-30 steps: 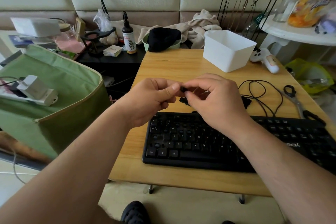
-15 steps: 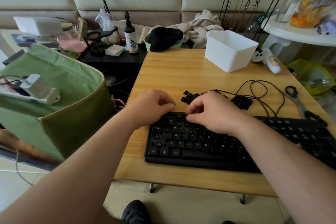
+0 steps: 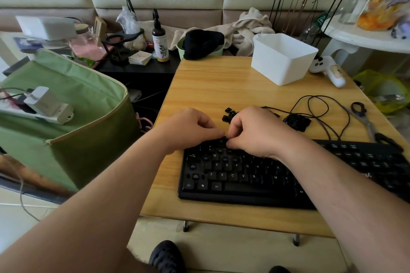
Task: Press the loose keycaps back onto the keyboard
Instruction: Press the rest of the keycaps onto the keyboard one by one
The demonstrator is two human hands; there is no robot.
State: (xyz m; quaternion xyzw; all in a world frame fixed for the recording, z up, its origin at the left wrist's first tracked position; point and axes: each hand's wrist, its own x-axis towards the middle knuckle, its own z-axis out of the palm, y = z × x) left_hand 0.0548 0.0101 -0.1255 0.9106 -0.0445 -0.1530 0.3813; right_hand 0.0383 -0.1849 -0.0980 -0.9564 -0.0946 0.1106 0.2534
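Note:
The black keyboard [image 3: 244, 175] lies on the wooden table [image 3: 213, 86], with several bare switch sockets on its left side. My left hand [image 3: 190, 128] and my right hand [image 3: 255, 131] meet over the top-left rows, fingers curled. Their fingertips pinch and press a small black keycap [image 3: 221, 140] against the keyboard; most of it is hidden. Loose black keycaps [image 3: 228, 115] lie just behind my hands. A second dark pile [image 3: 297, 121] sits to the right among the cable.
A white bin [image 3: 281, 57] stands at the back of the table, with a white controller [image 3: 328, 68] to its right. A black cable [image 3: 321, 113] and scissors [image 3: 366, 124] lie behind the keyboard's right half. A green fabric box [image 3: 66, 122] stands left of the table.
Both hands came down from above the table with the keycap to the keyboard's top-left rows. Over the last half second the left hand closed in against the right.

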